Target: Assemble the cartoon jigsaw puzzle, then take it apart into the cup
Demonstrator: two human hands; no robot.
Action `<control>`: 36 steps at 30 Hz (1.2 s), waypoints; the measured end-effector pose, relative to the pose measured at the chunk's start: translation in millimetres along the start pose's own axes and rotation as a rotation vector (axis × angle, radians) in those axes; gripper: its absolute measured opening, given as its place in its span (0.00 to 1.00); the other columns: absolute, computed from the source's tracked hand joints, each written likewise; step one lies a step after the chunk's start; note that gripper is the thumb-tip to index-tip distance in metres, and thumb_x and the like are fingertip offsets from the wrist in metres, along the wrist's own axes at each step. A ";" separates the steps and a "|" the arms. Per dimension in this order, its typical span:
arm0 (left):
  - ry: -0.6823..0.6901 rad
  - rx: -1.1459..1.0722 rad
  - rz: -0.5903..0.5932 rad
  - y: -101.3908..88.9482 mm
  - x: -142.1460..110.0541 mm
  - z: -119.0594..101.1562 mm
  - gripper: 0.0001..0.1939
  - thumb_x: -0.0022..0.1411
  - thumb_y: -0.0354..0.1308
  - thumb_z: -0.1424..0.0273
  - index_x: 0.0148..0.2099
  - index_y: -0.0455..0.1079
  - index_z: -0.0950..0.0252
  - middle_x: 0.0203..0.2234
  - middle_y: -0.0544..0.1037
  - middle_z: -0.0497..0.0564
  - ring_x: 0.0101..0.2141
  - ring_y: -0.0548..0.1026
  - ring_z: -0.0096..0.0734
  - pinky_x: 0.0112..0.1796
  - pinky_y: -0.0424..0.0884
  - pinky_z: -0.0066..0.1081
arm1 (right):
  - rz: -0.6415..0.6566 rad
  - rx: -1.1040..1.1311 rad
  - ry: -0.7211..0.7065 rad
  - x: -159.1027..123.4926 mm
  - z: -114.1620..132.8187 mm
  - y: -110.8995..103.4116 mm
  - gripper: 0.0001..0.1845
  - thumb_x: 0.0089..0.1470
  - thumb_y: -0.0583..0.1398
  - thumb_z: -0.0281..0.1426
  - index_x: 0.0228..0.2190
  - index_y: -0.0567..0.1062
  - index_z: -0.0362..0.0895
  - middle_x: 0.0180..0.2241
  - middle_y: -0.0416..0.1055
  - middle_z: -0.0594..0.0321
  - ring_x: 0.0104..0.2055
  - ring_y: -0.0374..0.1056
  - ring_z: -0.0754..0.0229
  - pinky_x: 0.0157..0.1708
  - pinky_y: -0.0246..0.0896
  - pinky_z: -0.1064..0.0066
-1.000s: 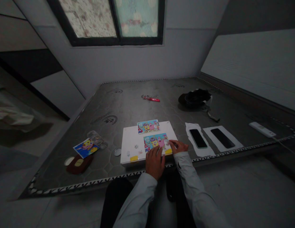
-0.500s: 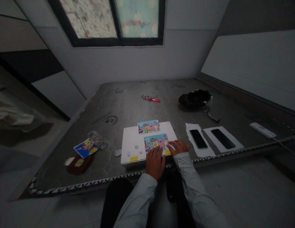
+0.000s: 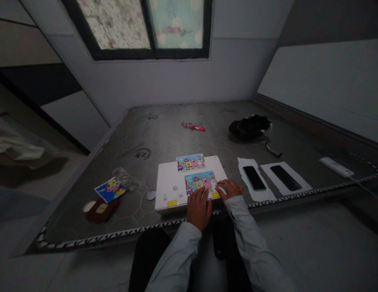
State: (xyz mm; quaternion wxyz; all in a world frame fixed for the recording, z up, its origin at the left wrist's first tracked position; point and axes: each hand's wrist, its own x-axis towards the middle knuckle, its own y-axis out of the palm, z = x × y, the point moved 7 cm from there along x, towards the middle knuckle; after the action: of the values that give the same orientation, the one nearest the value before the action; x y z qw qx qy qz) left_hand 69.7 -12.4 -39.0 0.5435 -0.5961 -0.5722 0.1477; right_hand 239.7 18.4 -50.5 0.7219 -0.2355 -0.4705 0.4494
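Observation:
A flat white box (image 3: 169, 178) lies at the mat's near edge with two cartoon picture cards on it. My left hand (image 3: 199, 207) rests over the lower edge of the nearer picture card (image 3: 197, 180), its fingers stretched out and lying flat. At that card's right edge, my right hand (image 3: 230, 189) is closed, with thumb and fingertips drawn together. Whatever is between those fingertips is too small to make out. The farther picture card (image 3: 190, 163) lies across the box's back edge, untouched. Small pale marks and a yellow patch (image 3: 172, 202) show on the box's left part.
Left of the box lie a blue picture card (image 3: 110, 190), a brown case (image 3: 102, 211), a clear plastic piece (image 3: 124, 178) and a round lid (image 3: 151, 195). Two phones (image 3: 254, 178) on white sheets, a power strip (image 3: 336, 166), a dark cap (image 3: 251, 125) and a red packet (image 3: 195, 127) surround it.
My right fingertips have shifted slightly right, off the nearer card's right part. My left hand, the box and the cards stay where they were.

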 end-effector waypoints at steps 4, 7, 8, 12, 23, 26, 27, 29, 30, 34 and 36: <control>-0.003 -0.019 0.004 0.9 -0.5 1.0 0.20 0.65 0.52 0.69 0.58 0.66 0.61 0.56 0.71 0.56 0.55 0.67 0.43 0.53 0.66 0.47 | 0.062 0.079 -0.003 -1.9 -2.2 1.7 0.12 0.59 0.57 0.41 0.37 0.76 0.49 0.34 0.77 0.66 0.39 0.70 0.58 0.41 0.45 0.66; -0.011 -0.033 0.012 0.9 -0.6 2.6 0.20 0.65 0.52 0.69 0.59 0.65 0.62 0.56 0.71 0.57 0.55 0.67 0.43 0.54 0.66 0.48 | 0.057 0.111 0.009 -2.9 -5.0 -0.1 0.14 0.60 0.55 0.41 0.37 0.77 0.49 0.35 0.78 0.65 0.39 0.70 0.58 0.42 0.45 0.65; -0.010 -0.034 0.014 0.5 -0.6 2.9 0.20 0.65 0.52 0.69 0.59 0.65 0.61 0.56 0.71 0.57 0.55 0.67 0.43 0.54 0.65 0.48 | 0.044 0.110 0.008 -3.2 -6.0 -1.1 0.14 0.60 0.54 0.41 0.37 0.78 0.50 0.36 0.78 0.65 0.39 0.70 0.58 0.41 0.45 0.65; 0.013 -0.025 0.027 -1.3 -1.4 1.8 0.21 0.64 0.54 0.69 0.59 0.65 0.61 0.55 0.71 0.56 0.55 0.67 0.42 0.53 0.66 0.46 | -0.006 0.077 -0.002 -5.4 -14.1 0.6 0.16 0.61 0.53 0.40 0.36 0.79 0.50 0.37 0.78 0.65 0.40 0.69 0.58 0.41 0.45 0.66; -0.079 -0.020 -0.134 -34.6 -4.6 25.6 0.18 0.64 0.55 0.67 0.56 0.69 0.59 0.51 0.74 0.54 0.52 0.69 0.41 0.52 0.64 0.45 | -0.023 0.094 0.048 -8.1 -31.3 10.8 0.16 0.58 0.55 0.42 0.35 0.79 0.49 0.36 0.77 0.63 0.39 0.68 0.58 0.39 0.43 0.67; -0.157 0.010 -0.195 -50.2 -7.2 49.3 0.16 0.64 0.54 0.68 0.53 0.71 0.60 0.48 0.75 0.55 0.49 0.70 0.40 0.49 0.65 0.42 | -0.053 0.114 0.075 -9.2 -27.9 3.8 0.18 0.58 0.53 0.41 0.36 0.79 0.47 0.34 0.77 0.62 0.31 0.66 0.61 0.38 0.45 0.67; -0.185 0.028 -0.210 -55.1 -8.5 58.2 0.15 0.64 0.54 0.68 0.52 0.72 0.60 0.47 0.76 0.55 0.48 0.70 0.40 0.48 0.65 0.41 | -0.066 0.127 0.089 -9.4 -28.1 1.9 0.18 0.58 0.52 0.41 0.37 0.78 0.46 0.34 0.76 0.62 0.29 0.64 0.62 0.38 0.45 0.67; -0.248 0.071 -0.225 -64.6 -11.8 76.3 0.15 0.64 0.54 0.68 0.51 0.72 0.60 0.45 0.76 0.54 0.47 0.71 0.39 0.47 0.64 0.40 | -0.092 0.158 0.108 -9.6 -29.5 -1.1 0.18 0.57 0.52 0.41 0.37 0.78 0.46 0.33 0.76 0.62 0.27 0.62 0.63 0.36 0.46 0.68; -0.279 0.099 -0.227 -69.1 -13.9 84.8 0.15 0.63 0.54 0.68 0.51 0.72 0.60 0.44 0.76 0.54 0.45 0.71 0.39 0.46 0.64 0.40 | -0.103 0.172 0.114 -9.6 -30.1 -2.2 0.18 0.57 0.52 0.40 0.37 0.78 0.45 0.34 0.76 0.61 0.26 0.62 0.63 0.36 0.46 0.68; -0.464 0.232 -0.246 -87.2 -27.6 115.3 0.16 0.61 0.58 0.60 0.49 0.74 0.59 0.39 0.76 0.54 0.42 0.71 0.42 0.44 0.64 0.40 | -0.119 0.187 0.119 -9.9 -30.0 -3.9 0.18 0.56 0.51 0.39 0.36 0.78 0.44 0.33 0.75 0.60 0.26 0.61 0.64 0.37 0.47 0.67; -0.539 0.254 -0.232 -91.6 -35.1 125.4 0.18 0.59 0.59 0.56 0.47 0.74 0.59 0.39 0.76 0.54 0.43 0.71 0.44 0.43 0.64 0.40 | -0.118 0.177 0.121 -10.5 -28.7 -3.9 0.18 0.56 0.51 0.38 0.36 0.77 0.44 0.33 0.75 0.61 0.26 0.61 0.63 0.38 0.47 0.67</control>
State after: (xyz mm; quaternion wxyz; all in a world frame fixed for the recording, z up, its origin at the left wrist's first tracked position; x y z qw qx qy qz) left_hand -88.7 -4.4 -25.6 0.4558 -0.3938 -0.7366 0.3076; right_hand 265.3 9.7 -65.3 0.7922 -0.1695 -0.3974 0.4309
